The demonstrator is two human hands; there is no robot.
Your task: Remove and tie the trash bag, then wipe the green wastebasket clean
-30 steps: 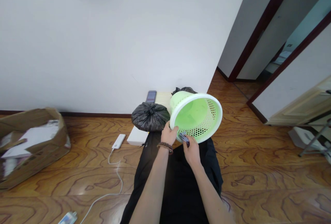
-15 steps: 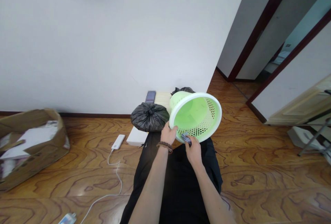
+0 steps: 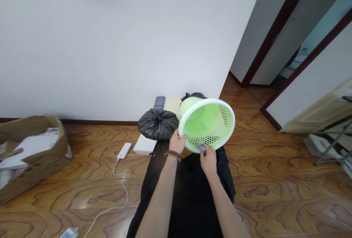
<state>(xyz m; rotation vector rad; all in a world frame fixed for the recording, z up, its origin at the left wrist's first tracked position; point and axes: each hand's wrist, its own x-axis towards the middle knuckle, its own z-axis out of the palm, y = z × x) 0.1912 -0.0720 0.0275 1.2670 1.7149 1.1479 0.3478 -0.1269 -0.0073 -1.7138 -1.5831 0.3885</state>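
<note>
A light green plastic wastebasket (image 3: 203,120) with a pale rim and perforated sides is tipped toward me over my lap, its mouth facing me. My left hand (image 3: 177,143), a brown beaded bracelet at its wrist, grips the lower left of the rim, thumb on the inside. At the bottom of the rim my right hand (image 3: 209,160) pinches a small folded greyish-blue cloth (image 3: 201,147) against the inner side. Left of the wastebasket sits a knotted black garbage bag (image 3: 158,125). Another black bag (image 3: 195,95) is mostly hidden behind it.
A cardboard box (image 3: 52,161) of papers stands on the wooden floor at left. A white power strip (image 3: 124,150) trails its cable (image 3: 126,190). Beside the garbage bag are a white box (image 3: 143,145) and a blurred phone-like item (image 3: 159,102). A doorway opens at right.
My right hand has slid the cloth slightly to the right along the lower rim. The left hand keeps its hold, and the view has shifted a little.
</note>
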